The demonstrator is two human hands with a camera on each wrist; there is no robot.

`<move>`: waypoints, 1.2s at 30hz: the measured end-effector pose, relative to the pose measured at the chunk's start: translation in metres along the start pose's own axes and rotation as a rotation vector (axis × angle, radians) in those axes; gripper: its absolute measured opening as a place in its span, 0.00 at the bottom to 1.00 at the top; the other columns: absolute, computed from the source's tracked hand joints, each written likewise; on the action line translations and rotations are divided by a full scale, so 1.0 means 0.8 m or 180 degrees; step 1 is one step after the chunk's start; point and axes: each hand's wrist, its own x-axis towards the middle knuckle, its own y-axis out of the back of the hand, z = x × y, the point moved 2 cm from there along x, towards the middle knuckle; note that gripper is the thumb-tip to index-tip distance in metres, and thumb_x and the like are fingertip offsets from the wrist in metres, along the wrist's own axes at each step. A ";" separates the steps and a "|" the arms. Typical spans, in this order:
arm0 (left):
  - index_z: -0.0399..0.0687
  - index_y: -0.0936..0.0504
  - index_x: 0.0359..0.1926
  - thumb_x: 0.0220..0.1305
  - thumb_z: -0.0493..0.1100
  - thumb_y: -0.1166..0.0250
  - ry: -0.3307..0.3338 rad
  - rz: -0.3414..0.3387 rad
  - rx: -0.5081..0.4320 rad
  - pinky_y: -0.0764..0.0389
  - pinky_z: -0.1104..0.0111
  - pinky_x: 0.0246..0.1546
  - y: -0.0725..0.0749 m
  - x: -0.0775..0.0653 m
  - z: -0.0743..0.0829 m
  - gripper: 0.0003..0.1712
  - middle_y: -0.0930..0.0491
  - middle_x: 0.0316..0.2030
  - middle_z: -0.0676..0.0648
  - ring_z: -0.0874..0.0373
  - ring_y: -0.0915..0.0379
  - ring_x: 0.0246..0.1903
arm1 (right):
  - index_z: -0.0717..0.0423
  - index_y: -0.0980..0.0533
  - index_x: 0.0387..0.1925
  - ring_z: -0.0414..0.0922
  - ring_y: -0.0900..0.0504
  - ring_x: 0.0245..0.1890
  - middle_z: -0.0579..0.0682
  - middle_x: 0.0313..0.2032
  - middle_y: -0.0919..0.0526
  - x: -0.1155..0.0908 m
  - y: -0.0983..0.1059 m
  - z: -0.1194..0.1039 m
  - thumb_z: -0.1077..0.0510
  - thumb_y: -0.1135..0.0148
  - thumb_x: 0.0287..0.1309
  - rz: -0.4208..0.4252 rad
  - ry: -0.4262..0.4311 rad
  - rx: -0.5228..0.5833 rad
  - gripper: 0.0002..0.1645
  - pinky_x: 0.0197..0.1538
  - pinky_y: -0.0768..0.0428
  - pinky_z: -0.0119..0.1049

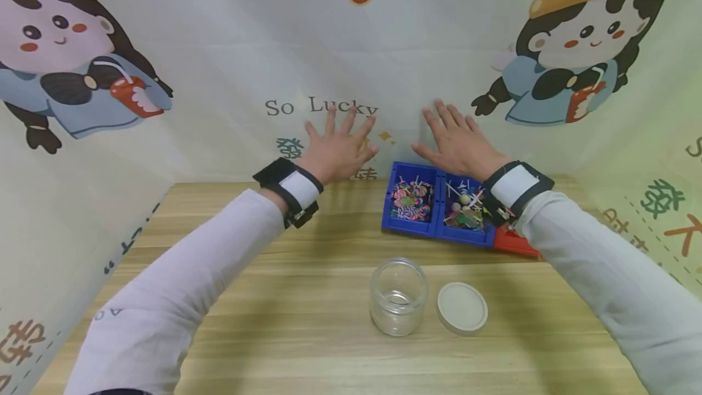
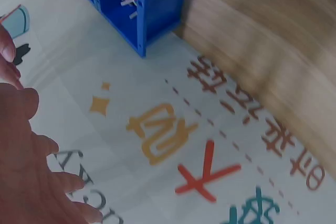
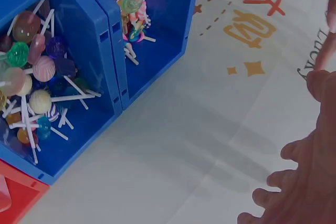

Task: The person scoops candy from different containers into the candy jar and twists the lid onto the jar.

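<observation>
Both hands [image 1: 339, 150] [image 1: 459, 144] stretch forward, empty, fingers straight and parted, before the printed backdrop [image 1: 247, 47].

The pale backdrop [image 1: 219, 78] reads "So Lucky" [image 1: 323, 106], with "發" [image 1: 289, 147] and "转" [image 1: 365, 174] beneath.

Jar [image 1: 398, 300] on tabletop [image 1: 296, 322], lid [image 1: 462, 306] just right of it, left bin [image 1: 408, 228] and middle bin [image 1: 466, 236] behind both, lollipops [image 1: 411, 203] in each, right bin [image 1: 517, 244] adjoining middle one, cloth backdrop [image 1: 219, 66] behind tabletop, left hand [image 1: 336, 150] and right hand [image 1: 459, 144] before it.

Passage over tabletop [image 1: 296, 316] left of glass jar [image 1: 398, 319], lid [image 1: 462, 306] just right, blue bins [image 1: 439, 203] behind
</observation>
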 end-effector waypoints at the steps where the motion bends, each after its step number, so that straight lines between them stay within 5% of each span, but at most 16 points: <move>1: 0.69 0.68 0.75 0.71 0.69 0.68 -0.0027 -0.0011 -0.0035 0.62 0.28 0.64 -0.003 0.001 0.003 0.38 0.71 0.76 0.46 0.36 0.79 0.74 | 0.59 0.59 0.75 0.64 0.60 0.74 0.63 0.75 0.63 -0.002 0.000 0.002 0.37 0.58 0.69 0.0067 0.0006 0.0017 0.47 0.73 0.54 0.63; 13: 0.53 0.56 0.76 0.74 0.60 0.58 -0.0241 0.0406 -0.0787 0.39 0.37 0.65 -0.057 0.007 0.038 0.37 0.50 0.73 0.36 0.35 0.52 0.72 | 0.67 0.48 0.71 0.67 0.43 0.67 0.70 0.68 0.44 -0.061 -0.012 0.050 0.45 0.52 0.69 0.0568 -0.0227 0.0519 0.40 0.69 0.40 0.62; 23: 0.41 0.54 0.75 0.74 0.55 0.56 -0.0325 0.0281 -0.1802 0.42 0.50 0.71 -0.131 0.013 0.048 0.37 0.47 0.72 0.34 0.39 0.47 0.71 | 0.71 0.46 0.68 0.67 0.34 0.59 0.73 0.61 0.38 -0.140 -0.049 0.103 0.49 0.50 0.68 0.0570 -0.0784 0.0947 0.38 0.60 0.31 0.64; 30: 0.34 0.58 0.74 0.74 0.50 0.54 -0.0270 0.0139 -0.2473 0.53 0.53 0.75 -0.160 0.018 0.050 0.39 0.55 0.74 0.35 0.40 0.57 0.74 | 0.76 0.37 0.57 0.64 0.27 0.44 0.72 0.49 0.30 -0.170 -0.079 0.125 0.54 0.44 0.64 0.0605 -0.0876 0.0819 0.31 0.47 0.22 0.60; 36: 0.31 0.61 0.74 0.74 0.48 0.53 -0.0442 0.0182 -0.2748 0.51 0.54 0.75 -0.177 0.029 0.066 0.40 0.56 0.74 0.32 0.40 0.55 0.73 | 0.72 0.30 0.42 0.57 0.28 0.31 0.66 0.33 0.27 -0.183 -0.106 0.135 0.57 0.37 0.56 0.0725 -0.0762 0.0277 0.21 0.31 0.23 0.48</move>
